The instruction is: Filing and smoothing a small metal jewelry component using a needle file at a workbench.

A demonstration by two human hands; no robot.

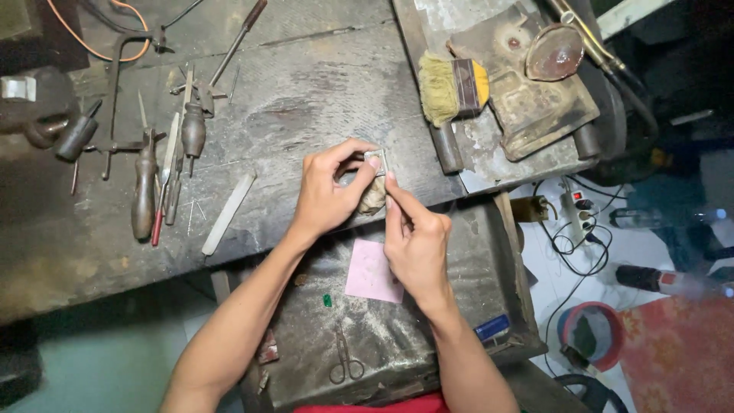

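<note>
My left hand [325, 191] pinches a small square metal frame [375, 160] between thumb and forefinger, over the front edge of a worn workbench [306, 92]. Under that hand shows a crumpled pale lump [373, 199], perhaps cloth or wax. My right hand [415, 237] is closed, its fingertip pressed against the lower side of the frame; a thin tool may be in it, but it is hidden. Below both hands a pink square of paper [372, 271] lies on a metal drawer tray [397, 344].
Hand tools lie at the bench's left: wooden-handled gravers [144, 187], a saw frame [115, 84], a white file-like stick [228, 213]. A yellow brush [453, 88] sits at the back right. Small scissors [345, 365] and a green stone [327, 300] lie in the tray. Cables and a power strip [579, 210] cover the floor.
</note>
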